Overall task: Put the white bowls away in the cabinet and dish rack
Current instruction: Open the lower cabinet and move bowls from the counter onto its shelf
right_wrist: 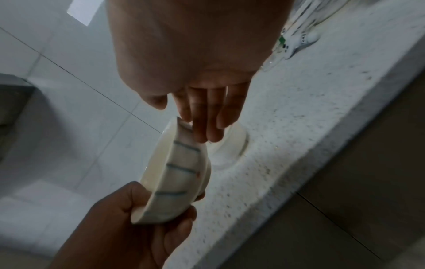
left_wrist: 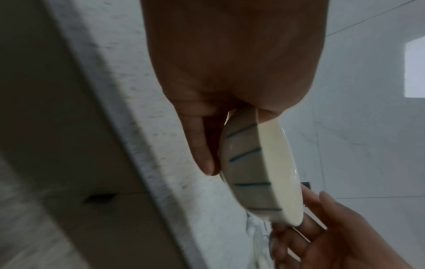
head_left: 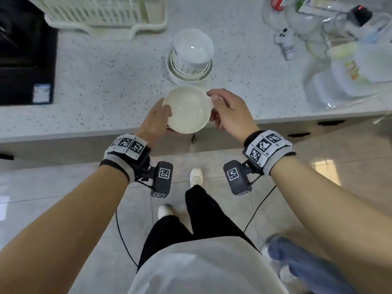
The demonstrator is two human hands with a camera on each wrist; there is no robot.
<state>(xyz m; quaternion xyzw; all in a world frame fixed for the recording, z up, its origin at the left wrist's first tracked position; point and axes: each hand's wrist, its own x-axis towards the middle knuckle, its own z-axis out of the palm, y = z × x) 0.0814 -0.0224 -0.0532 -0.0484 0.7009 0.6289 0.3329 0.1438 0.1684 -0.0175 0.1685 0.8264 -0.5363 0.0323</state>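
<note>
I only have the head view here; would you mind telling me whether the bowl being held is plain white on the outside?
Observer: No. The held bowl has dark stripes down its outer wall, seen from the right wrist.
Operator: Thank you. How does the left hand hold it?
Observer: The left hand grips it with the thumb over the rim and fingers curled beneath.
Operator: And does the right hand grip it too?
Observer: The right hand has straight fingers; their tips just touch the outer wall near the rim.
</note>
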